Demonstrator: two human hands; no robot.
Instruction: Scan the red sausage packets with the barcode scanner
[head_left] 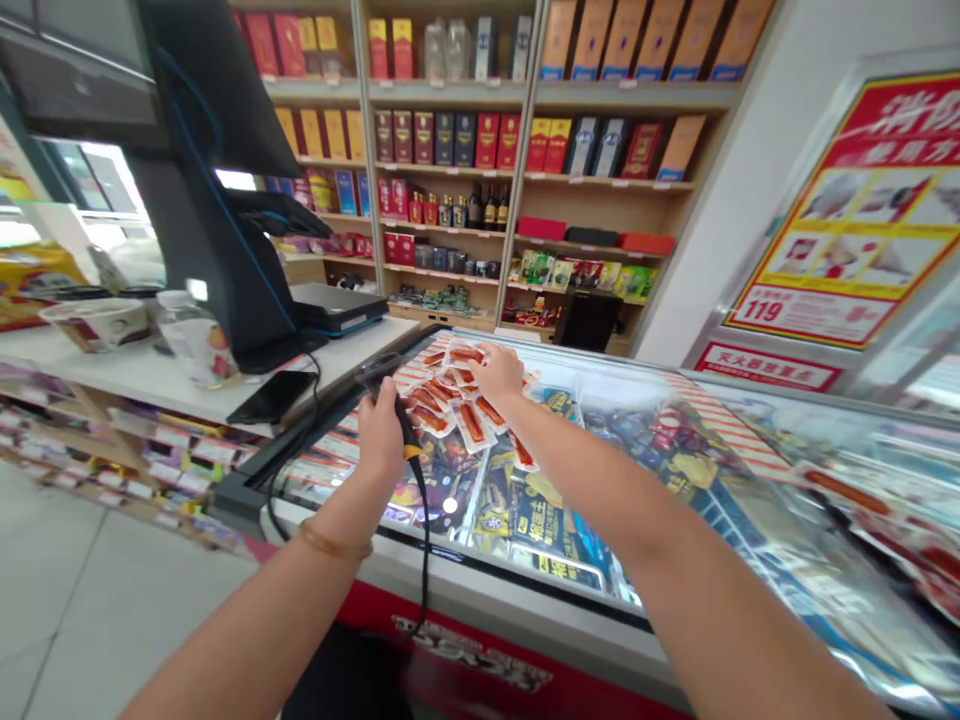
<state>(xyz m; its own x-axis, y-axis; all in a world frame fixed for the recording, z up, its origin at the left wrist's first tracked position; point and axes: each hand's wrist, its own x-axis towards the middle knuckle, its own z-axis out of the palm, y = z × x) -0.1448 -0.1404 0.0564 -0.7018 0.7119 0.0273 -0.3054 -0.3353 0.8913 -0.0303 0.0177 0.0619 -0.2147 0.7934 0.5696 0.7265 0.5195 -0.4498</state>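
My left hand [381, 430] is wrapped around a black handheld barcode scanner [407, 425], with a yellow patch near its grip and a cable hanging down. Several clear packets of reddish-brown sausages [471, 424] lie in a loose pile on the glass top of a chest freezer [525, 625]. At the far side of this pile, my right hand [501, 372] has its fingers closed on the edge of one sausage packet [466, 354]. The scanner's head points toward the far side, left of the packets.
A counter [217, 400] on the left carries a phone [274, 396], a plastic cup [193, 340], a bowl [97, 322] and a dark checkout terminal [217, 200]. More packaged sausages [855, 490] lie at the right on the freezer. Shelves of boxes and bottles [450, 140] stand behind.
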